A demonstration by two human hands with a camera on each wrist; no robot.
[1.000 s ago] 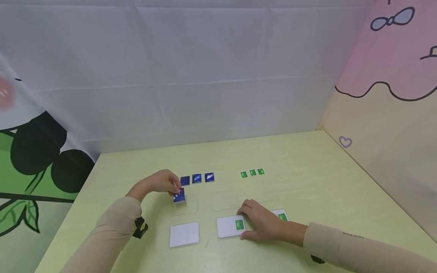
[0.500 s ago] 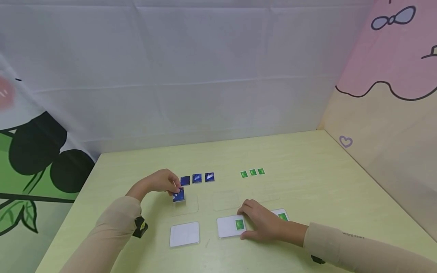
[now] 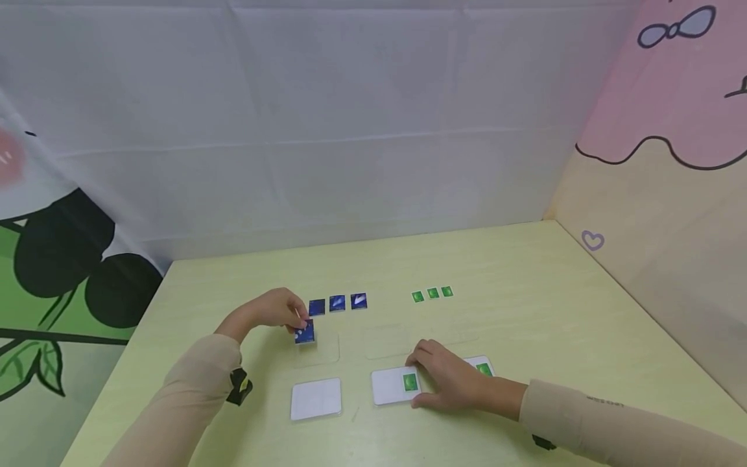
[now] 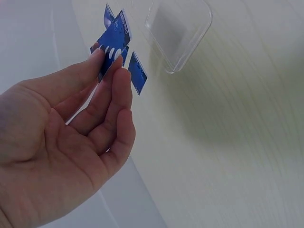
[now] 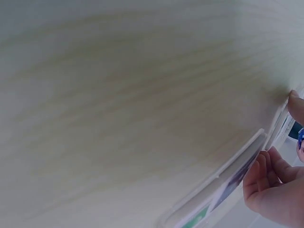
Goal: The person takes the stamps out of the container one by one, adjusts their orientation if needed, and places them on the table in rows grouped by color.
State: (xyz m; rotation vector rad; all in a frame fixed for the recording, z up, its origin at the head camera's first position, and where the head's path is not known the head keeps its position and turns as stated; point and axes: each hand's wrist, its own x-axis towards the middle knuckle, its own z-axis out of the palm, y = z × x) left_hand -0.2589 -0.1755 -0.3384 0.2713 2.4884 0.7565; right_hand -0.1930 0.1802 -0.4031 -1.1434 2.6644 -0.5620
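Note:
In the head view my left hand point(image 3: 271, 310) pinches a small blue stamp point(image 3: 304, 334) above the table. The left wrist view shows that blue stamp point(image 4: 115, 35), with its serrated edge and pale marks, between thumb and fingertips. My right hand point(image 3: 448, 377) lies at the right end of a white card case point(image 3: 388, 387), fingers at its far edge and thumb at its near edge. A green stamp point(image 3: 410, 382) shows on that case. Right wrist view: fingertips of the hand point(image 5: 278, 199) touch a clear case edge point(image 5: 223, 173).
Several blue stamps point(image 3: 336, 303) and green stamps point(image 3: 433, 293) lie in rows at the back. A white card case point(image 3: 316, 399) sits at front left. Another with a green stamp point(image 3: 484, 369) is partly behind my right hand. Faint clear outlines point(image 3: 388, 342) lie mid-table.

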